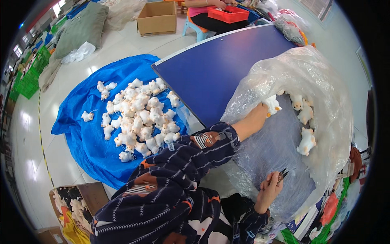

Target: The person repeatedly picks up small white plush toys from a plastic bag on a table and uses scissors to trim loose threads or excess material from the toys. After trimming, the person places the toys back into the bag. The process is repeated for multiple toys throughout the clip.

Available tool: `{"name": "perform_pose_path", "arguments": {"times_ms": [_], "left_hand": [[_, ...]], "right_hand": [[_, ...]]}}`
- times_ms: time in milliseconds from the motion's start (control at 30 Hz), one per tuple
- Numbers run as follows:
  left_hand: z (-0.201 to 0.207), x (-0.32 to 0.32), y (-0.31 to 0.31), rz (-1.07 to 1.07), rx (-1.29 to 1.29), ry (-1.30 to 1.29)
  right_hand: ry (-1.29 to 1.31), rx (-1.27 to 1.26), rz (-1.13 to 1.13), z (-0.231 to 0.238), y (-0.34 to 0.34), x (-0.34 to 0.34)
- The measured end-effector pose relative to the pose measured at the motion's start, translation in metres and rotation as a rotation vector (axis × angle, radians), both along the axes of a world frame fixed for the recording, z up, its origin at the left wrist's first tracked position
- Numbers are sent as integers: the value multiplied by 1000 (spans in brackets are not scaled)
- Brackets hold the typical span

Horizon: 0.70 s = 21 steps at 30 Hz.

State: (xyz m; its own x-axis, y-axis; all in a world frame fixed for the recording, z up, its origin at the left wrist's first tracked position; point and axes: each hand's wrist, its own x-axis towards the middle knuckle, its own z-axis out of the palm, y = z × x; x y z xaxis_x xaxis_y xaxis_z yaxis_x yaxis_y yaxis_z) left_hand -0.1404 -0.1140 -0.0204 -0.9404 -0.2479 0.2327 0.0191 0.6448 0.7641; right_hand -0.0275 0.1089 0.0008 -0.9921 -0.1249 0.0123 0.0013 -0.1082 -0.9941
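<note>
My left hand (261, 110) reaches over the opened clear plastic bag (260, 75) and grips a small white plush toy (273, 105) with orange patches; its fingers are partly hidden. Lower down, my right hand (269, 191) is closed around small scissors (283, 175), their dark blades pointing up and away. Inside the bag, at its right side, lie more white and orange plush toys, one of them a plush toy (306, 141) on its own below the others. The bag is spread over a blue-topped table (203, 69).
To the left, a large pile of white plush toys (140, 116) rests on a blue sheet (81, 142). A carton of plush pieces (95, 195) stands at the lower left. Farther off are an empty cardboard box (156, 19) and a seated person holding a red tray (227, 14).
</note>
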Motion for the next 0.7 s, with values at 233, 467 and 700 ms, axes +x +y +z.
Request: {"name": "perform_pose_path", "arguments": {"times_ms": [233, 467, 700], "left_hand": [[28, 47, 14, -174, -142, 342], [43, 117, 38, -651, 665, 337], [51, 125, 32, -809, 1482, -23]], "right_hand": [[77, 96, -36, 3, 1, -2], [445, 416, -140, 26, -13, -3], [202, 428, 136, 24, -20, 10]]}}
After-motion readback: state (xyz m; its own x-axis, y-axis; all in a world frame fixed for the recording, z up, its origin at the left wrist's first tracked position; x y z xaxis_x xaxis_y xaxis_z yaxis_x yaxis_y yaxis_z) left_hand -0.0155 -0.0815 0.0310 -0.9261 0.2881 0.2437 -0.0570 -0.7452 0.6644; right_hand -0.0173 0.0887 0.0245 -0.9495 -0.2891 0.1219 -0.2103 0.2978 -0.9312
